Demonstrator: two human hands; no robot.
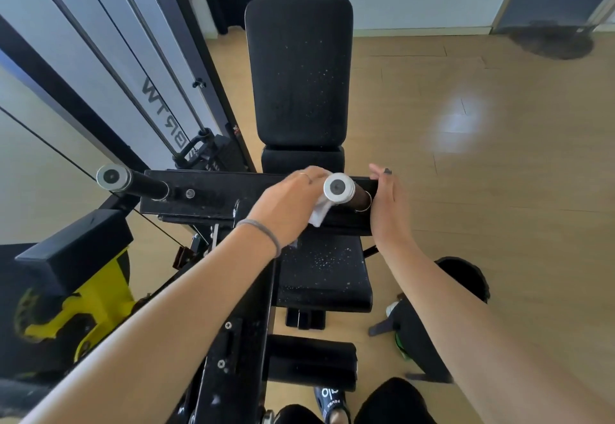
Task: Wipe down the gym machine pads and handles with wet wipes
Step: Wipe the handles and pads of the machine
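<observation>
Left hand [289, 204] clutches white wipe [320, 212] against handle [346, 190]; fingers mostly hidden. Right hand [387, 207] flat, fingers straight, against crossbar [213, 190] end.

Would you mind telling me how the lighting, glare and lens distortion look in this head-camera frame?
Head view: even daylight, with a soft glare patch on the wooden floor; the wide-angle lens bows the frame rails and stretches the forearms at the edges; the left hand, wet wipe and handle's metal end cap are sharp; white specks show clearly on the seat pad.
</observation>
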